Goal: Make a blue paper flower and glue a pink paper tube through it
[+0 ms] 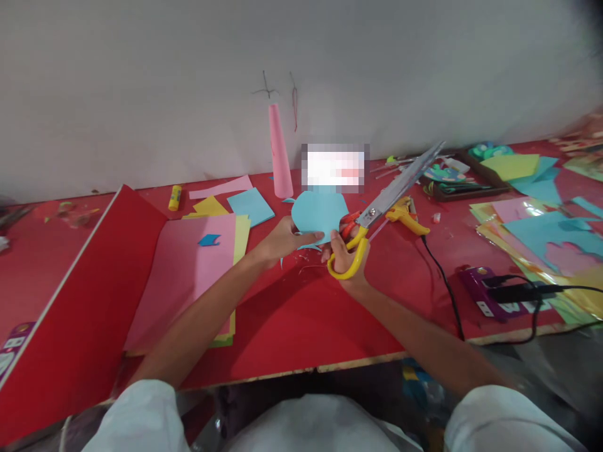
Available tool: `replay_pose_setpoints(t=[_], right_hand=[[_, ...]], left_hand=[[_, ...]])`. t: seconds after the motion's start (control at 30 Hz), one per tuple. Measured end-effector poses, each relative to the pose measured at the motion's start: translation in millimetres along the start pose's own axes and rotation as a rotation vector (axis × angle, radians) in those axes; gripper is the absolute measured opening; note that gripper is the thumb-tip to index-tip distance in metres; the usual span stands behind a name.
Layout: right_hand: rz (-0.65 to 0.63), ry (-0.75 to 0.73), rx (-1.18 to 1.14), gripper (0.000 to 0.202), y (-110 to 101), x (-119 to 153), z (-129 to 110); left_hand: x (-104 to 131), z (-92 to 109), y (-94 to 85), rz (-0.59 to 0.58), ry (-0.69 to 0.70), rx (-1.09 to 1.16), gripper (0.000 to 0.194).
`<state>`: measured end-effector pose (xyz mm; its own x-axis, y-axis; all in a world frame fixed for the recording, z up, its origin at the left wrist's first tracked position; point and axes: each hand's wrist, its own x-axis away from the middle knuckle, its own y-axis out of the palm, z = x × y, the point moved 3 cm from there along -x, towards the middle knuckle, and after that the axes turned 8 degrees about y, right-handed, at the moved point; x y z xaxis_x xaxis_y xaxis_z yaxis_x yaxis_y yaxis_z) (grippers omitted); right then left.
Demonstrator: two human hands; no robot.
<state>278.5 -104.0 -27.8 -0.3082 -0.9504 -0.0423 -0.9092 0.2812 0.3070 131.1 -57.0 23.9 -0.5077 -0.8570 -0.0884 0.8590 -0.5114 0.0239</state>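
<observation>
A person pinches a rounded light-blue paper cutout (316, 212) between the thumb and fingers of the left hand (279, 242), over a red table (292, 333). The right hand (349, 260) grips yellow-handled scissors (374, 210), blades angled up and away, its thumb at the cutout's lower edge; its other fingers, partly hidden, appear curled beneath. A pink paper cone (281, 157) stands beyond, near a glue stick (174, 198).

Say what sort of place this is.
Likely a craft workspace; whether it's a classroom or workshop, I can't tell. Signs: the scissors in the right hand, a glue stick, and stacked colored paper on a red table.
</observation>
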Motion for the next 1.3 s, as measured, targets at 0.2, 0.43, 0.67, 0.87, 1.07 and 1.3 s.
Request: replay_pose_setpoints(t=[0.2,0.43,0.67,0.87,1.07,1.3], right_hand=[[-0.205,0.034,-0.003,0.054,5,5,-4],[-0.521,0.169,0.015,0.081,16,8,24],[-0.624,0.134,0.251,0.074,11,16,23],[-0.609,0.094,0.299,0.075,9,15,14],[-0.609,0.069,0.348,0.075,7,13,15],[-0.587,0.075,0.372,0.074,8,13,9]], left_hand=[[2,34,-19.1,0.346,0.266,-0.176,0.04],[10,73,-45.4,0.433,0.416,-0.273,0.042],[15,82,-48.2,0.504,0.432,-0.32,0.034],[15,77,-39.8,0.435,0.408,-0.35,0.029],[16,77,-35.8,0.451,0.433,-0.431,0.029],[17,80,-36.3,0.449,0.424,-0.48,0.031]])
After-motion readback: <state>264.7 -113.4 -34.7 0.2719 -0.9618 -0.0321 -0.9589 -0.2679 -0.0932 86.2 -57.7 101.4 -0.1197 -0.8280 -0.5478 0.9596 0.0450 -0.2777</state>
